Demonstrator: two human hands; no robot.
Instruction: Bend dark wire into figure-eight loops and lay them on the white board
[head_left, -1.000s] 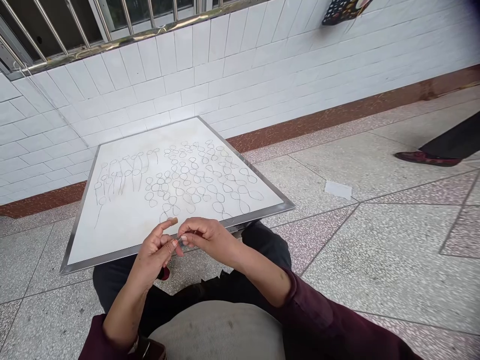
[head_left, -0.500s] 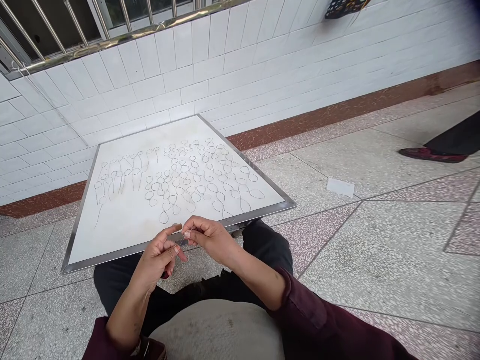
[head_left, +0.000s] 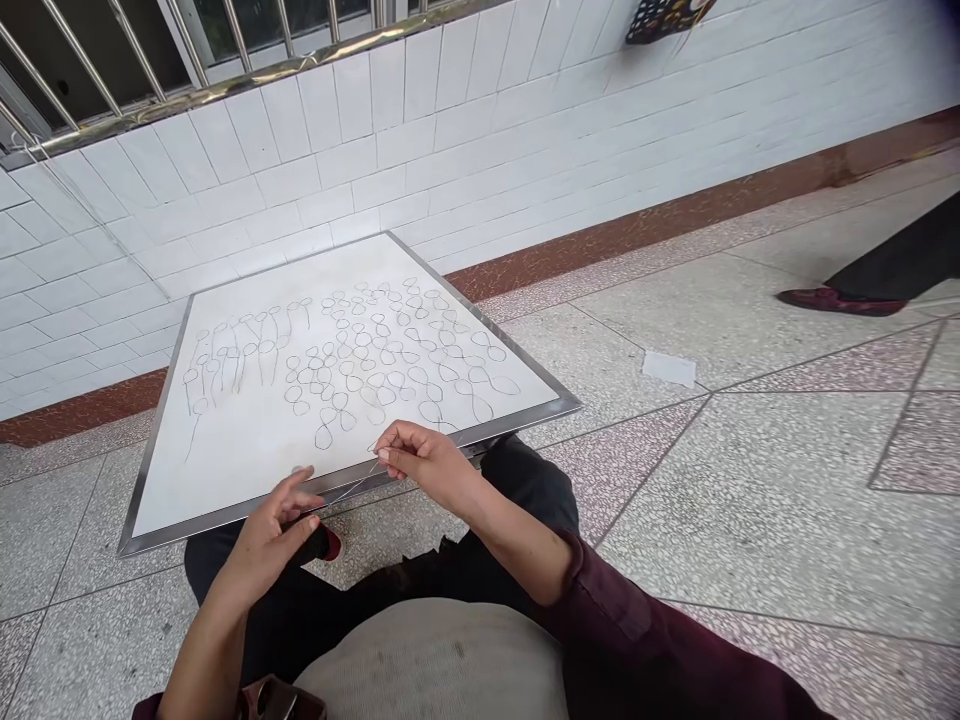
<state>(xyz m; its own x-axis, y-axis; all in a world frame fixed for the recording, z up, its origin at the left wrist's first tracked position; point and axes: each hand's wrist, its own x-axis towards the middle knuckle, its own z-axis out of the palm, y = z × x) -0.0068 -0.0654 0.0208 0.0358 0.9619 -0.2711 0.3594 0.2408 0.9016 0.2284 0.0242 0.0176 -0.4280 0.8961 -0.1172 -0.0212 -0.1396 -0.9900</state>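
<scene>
Bright, diffuse light; soft shadows

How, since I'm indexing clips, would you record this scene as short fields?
Right hand: pinching a thin strand by the near edge of the board
Left hand: open, fingers spread; contact with the thin strand unclear
Board surface: white, with a metal rim
On its left: single loops with tails
On its middle and right: mostly figure-eight loops
Floor on the right: flat white piece; another person's shoe
</scene>
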